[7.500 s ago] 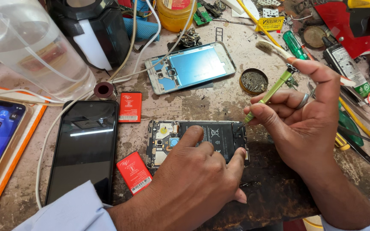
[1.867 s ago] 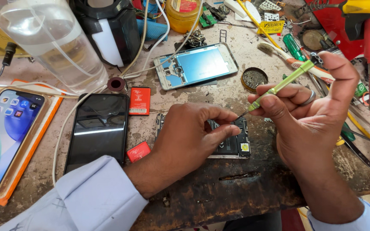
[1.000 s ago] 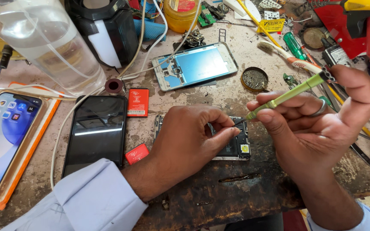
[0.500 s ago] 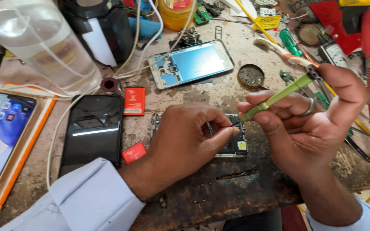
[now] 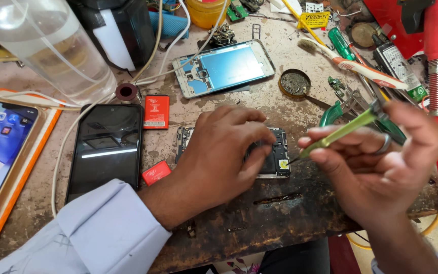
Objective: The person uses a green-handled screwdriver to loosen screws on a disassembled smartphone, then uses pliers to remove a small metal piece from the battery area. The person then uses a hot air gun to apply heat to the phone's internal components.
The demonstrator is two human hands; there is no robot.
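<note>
Right hand (image 5: 386,167) was nearest, pinching a green-handled screwdriver (image 5: 340,131), tip aimed left and down at the opened phone (image 5: 279,155). Left hand (image 5: 224,147) lay flat on that phone, pressing it down. The phone's long axis ran left-right, at bench centre, just beyond the wrists.

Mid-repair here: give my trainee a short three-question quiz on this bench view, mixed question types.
1. True or false: the left hand presses on the opened black phone.
2. The right hand holds: A) a white toothbrush, B) a slim green-handled screwdriver, C) a red hose.
3. Fill in: the dark-screened black phone lies ____ of the opened one, seen from the camera.

Key: 1 true; 2 B; 3 left.
</note>
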